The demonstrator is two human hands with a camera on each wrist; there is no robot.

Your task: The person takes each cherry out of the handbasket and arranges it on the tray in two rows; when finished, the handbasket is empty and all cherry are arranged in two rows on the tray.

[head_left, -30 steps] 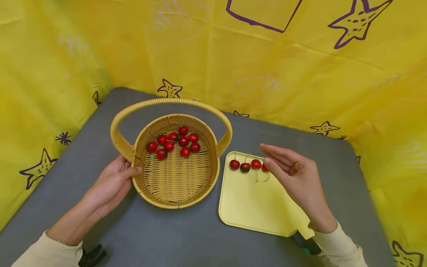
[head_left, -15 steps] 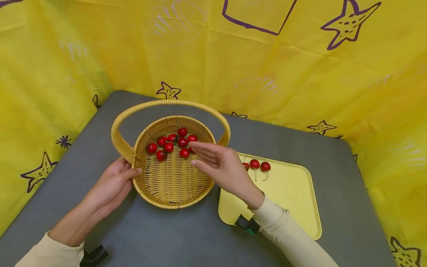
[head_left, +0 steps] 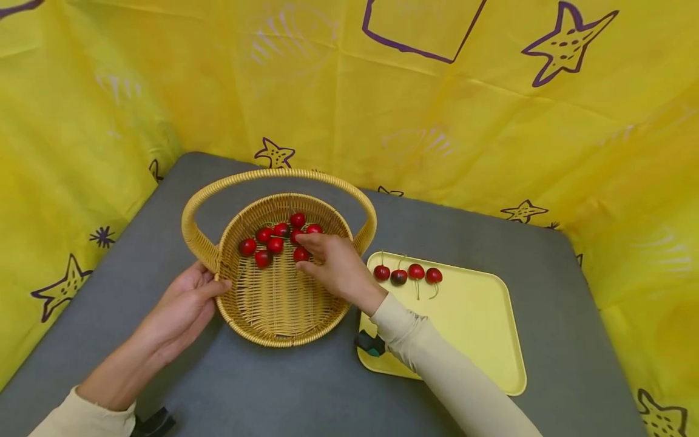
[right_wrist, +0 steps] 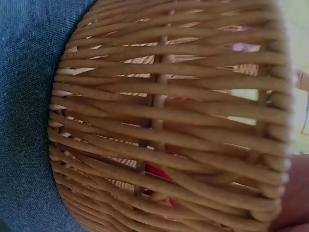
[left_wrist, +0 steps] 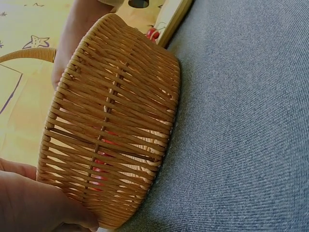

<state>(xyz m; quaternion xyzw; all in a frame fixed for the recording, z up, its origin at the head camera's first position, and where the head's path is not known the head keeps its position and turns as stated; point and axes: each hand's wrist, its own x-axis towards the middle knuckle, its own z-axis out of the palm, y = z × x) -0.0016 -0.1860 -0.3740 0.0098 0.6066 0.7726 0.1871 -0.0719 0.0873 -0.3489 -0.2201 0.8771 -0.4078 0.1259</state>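
Note:
A round wicker basket (head_left: pixel 284 303) with a tall handle stands on the table, several red cherries (head_left: pixel 264 258) lying in its far half. My left hand (head_left: pixel 182 303) pinches the basket's left rim, thumb inside and fingers outside; the left wrist view shows the thumb (left_wrist: pixel 43 200) at the rim too. Over the basket's right side reaches my right hand (head_left: pixel 338 267), thumb and fingers apart around a cherry (head_left: pixel 301 254), with no grip on it visible. The hand covers part of the cherry group. In the right wrist view the woven basket wall (right_wrist: pixel 193 116) hides most of that hand.
Right of the basket lies a yellow tray (head_left: pixel 464 328), with several cherries (head_left: pixel 416 271) in a row along its far edge. The grey table (head_left: pixel 262 388) is bordered by a yellow patterned cloth (head_left: pixel 306 97) at the back and sides.
My right hand has moved left from the tray into the basket, down among the cherries. The row on the tray is fully in sight again. My left hand has kept its hold on the rim.

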